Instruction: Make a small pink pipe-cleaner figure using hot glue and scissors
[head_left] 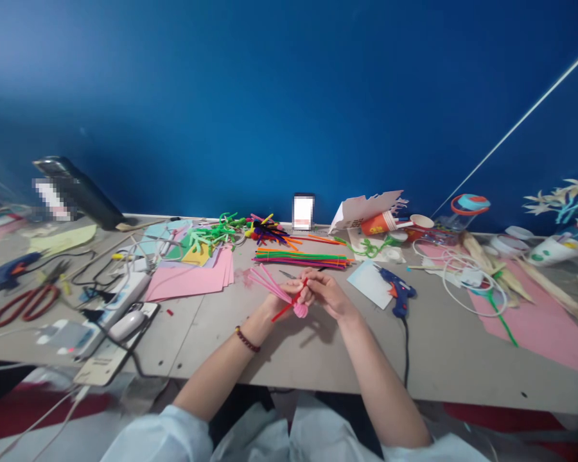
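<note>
while both hands met above the grey table (279, 346), my left hand (283, 296) clamped the pink fuzzy pipe-cleaner bundle (272, 285), and my right hand (324, 290) pinched the thin red pipe cleaner (293, 301) wrapped round it.

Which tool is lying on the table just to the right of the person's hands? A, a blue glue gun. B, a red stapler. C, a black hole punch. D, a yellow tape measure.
A: a blue glue gun lies on the table just right of the right hand, its black cord running toward the near edge; none of the other tools shows there.
</note>
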Demonstrator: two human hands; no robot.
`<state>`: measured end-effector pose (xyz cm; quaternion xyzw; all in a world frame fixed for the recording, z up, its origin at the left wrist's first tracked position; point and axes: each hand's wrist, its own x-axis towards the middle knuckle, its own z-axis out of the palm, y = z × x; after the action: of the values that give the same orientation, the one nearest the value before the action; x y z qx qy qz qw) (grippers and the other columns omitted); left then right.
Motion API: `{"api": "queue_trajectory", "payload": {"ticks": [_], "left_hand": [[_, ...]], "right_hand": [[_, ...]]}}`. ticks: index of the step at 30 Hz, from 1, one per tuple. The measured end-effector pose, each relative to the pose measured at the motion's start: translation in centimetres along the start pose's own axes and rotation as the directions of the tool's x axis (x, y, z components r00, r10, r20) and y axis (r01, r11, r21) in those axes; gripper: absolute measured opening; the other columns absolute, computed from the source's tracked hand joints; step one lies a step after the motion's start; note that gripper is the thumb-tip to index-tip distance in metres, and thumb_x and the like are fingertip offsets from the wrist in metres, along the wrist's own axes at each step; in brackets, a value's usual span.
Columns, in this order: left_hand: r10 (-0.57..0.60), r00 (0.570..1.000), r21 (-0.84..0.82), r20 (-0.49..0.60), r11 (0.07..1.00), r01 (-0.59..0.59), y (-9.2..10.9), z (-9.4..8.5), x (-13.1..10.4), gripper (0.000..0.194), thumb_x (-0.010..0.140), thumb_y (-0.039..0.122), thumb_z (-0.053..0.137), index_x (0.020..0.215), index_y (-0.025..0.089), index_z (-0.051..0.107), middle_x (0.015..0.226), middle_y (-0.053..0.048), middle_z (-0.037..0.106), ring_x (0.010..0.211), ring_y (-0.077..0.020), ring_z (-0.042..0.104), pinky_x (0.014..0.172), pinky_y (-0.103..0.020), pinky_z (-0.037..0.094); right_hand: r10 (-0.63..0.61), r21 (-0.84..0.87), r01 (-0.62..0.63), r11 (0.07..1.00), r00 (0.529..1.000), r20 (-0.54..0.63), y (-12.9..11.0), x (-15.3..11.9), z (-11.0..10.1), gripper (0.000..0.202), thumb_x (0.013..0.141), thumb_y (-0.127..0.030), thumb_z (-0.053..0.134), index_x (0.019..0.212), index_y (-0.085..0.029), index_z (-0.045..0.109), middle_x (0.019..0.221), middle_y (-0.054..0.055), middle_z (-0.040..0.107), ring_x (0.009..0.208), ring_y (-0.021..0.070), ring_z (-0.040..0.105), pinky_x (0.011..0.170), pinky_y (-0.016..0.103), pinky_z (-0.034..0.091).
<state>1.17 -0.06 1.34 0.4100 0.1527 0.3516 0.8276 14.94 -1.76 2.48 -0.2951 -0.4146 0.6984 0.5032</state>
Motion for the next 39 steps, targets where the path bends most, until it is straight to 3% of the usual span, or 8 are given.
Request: {"api": "queue_trajectory", "payload": {"ticks": [8,13,18,22,25,30,35,39], "left_hand": [[0.011,0.999,-0.14,0.053,0.99,-0.003,-1.1,0.6,-0.2,0.035,0.063,0.035,0.068,0.043,0.016,0.048,0.036,0.001,0.036,0.04,-0.0109,0.04,0.047,-0.028,0.031],[-0.004,0.97,-0.082,-0.241,0.996,-0.016,-0.2,-0.1,0.2,0.019,0.066,0.03,0.063,0.064,0.011,0.064,0.061,-0.008,0.061,0.059,-0.0171,0.055,0.056,-0.028,0.04],[0.418,0.679,0.331,-0.603,0.906,-0.263,1.0,-1.1,0.2,0.025,0.078,0.034,0.049,0.087,0.015,0.063,0.083,-0.008,0.063,0.079,-0.0195,0.059,0.068,-0.03,0.045],[0.877,0.41,0.916,-0.251,0.352,-0.192,1.3,-0.7,-0.5,0.022,0.079,0.035,0.059,0.095,0.02,0.061,0.096,-0.008,0.062,0.092,-0.022,0.055,0.083,-0.037,0.041],[0.852,0.516,0.993,0.087,-0.031,-0.117,0.8,-0.4,-0.7,0.016,0.075,0.033,0.067,0.087,0.022,0.066,0.091,-0.007,0.066,0.093,-0.0236,0.055,0.087,-0.04,0.037],[0.779,0.602,0.984,0.177,-0.156,-0.087,-0.1,-0.5,-0.4,0.01,0.083,0.025,0.059,0.087,0.022,0.068,0.081,-0.006,0.069,0.083,-0.0215,0.055,0.075,-0.037,0.038],[0.723,0.682,0.976,0.113,0.048,-0.212,0.4,0.2,-0.4,0.015,0.086,0.025,0.053,0.086,0.019,0.067,0.072,-0.005,0.065,0.07,-0.018,0.051,0.07,-0.034,0.038],[0.613,0.784,0.844,-0.094,0.467,-0.264,0.7,0.4,-0.3,0.021,0.082,0.036,0.058,0.077,0.018,0.067,0.069,-0.003,0.062,0.067,-0.0153,0.05,0.065,-0.03,0.039]], "right_hand": [[-0.054,0.021,0.054,0.998,0.998,0.036,0.5,0.0,0.3,0.023,0.06,-0.035,0.081,0.064,-0.018,0.066,0.085,0.0,0.06,0.076,0.0119,0.061,0.067,0.022,0.05],[-0.087,0.046,0.095,0.994,0.986,-0.142,0.8,0.7,-0.3,0.023,0.065,-0.038,0.077,0.074,-0.02,0.064,0.067,-0.004,0.058,0.052,0.0079,0.053,0.048,0.02,0.041],[-0.296,-0.047,0.307,0.951,0.852,-0.431,1.2,1.8,-1.6,0.025,0.061,-0.037,0.079,0.074,-0.021,0.064,0.073,-0.003,0.06,0.064,0.0098,0.054,0.064,0.023,0.044],[-0.36,-0.176,0.314,0.933,0.802,-0.477,1.4,1.8,-1.6,0.022,0.064,-0.036,0.076,0.073,-0.02,0.064,0.075,-0.002,0.058,0.065,0.01,0.052,0.066,0.025,0.042],[-0.381,-0.241,0.3,0.923,0.8,-0.463,1.4,1.6,-0.9,0.02,0.065,-0.037,0.074,0.069,-0.019,0.064,0.074,-0.002,0.055,0.067,0.0107,0.05,0.065,0.025,0.041],[-0.422,-0.314,0.31,0.897,0.811,-0.406,1.5,1.5,-0.2,0.018,0.065,-0.036,0.074,0.063,-0.019,0.065,0.076,-0.001,0.054,0.074,0.0126,0.051,0.071,0.026,0.041],[-0.349,-0.213,0.29,0.933,0.875,-0.336,1.8,1.6,-0.9,0.013,0.066,-0.033,0.074,0.068,-0.021,0.068,0.08,-0.001,0.059,0.078,0.0132,0.054,0.074,0.026,0.042],[-0.212,-0.029,0.212,0.977,0.939,-0.271,1.6,1.5,-1.1,0.016,0.065,-0.033,0.076,0.075,-0.022,0.069,0.078,-0.002,0.063,0.074,0.012,0.056,0.073,0.025,0.043]]}}
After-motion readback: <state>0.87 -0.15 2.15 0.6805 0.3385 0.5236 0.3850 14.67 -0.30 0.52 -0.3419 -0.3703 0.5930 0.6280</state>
